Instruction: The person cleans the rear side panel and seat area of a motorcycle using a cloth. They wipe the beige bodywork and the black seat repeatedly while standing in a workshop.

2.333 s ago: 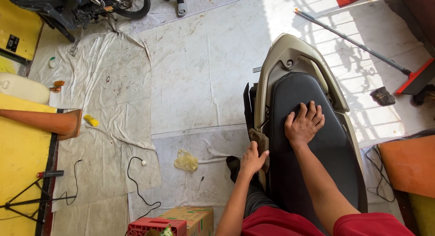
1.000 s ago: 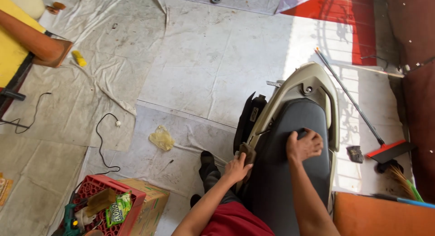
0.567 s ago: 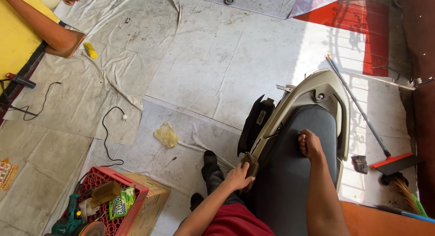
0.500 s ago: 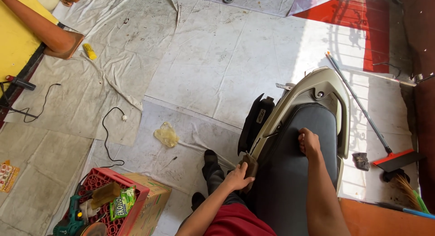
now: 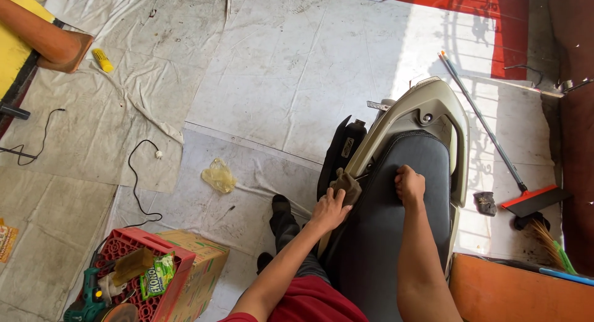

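While the scooter seat (image 5: pixel 396 235) serves as landmark, the brown rag (image 5: pixel 348 184) lies at its left edge, pinched by the left hand (image 5: pixel 329 210). The right hand (image 5: pixel 409 184) rests on the seat's upper part, fingers curled into a loose fist, grasping nothing; 2.3 s ago it lay spread flat. Left of the seat: red crate (image 5: pixel 162 245) holding a green drill (image 5: pixel 86 300), a green packet (image 5: pixel 157 276) and a brown glove (image 5: pixel 132 264).

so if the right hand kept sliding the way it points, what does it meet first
Probably the beige rear panel of the scooter. The right hand rests fisted on the black seat, pointing toward the tail; only more seat lies between them.
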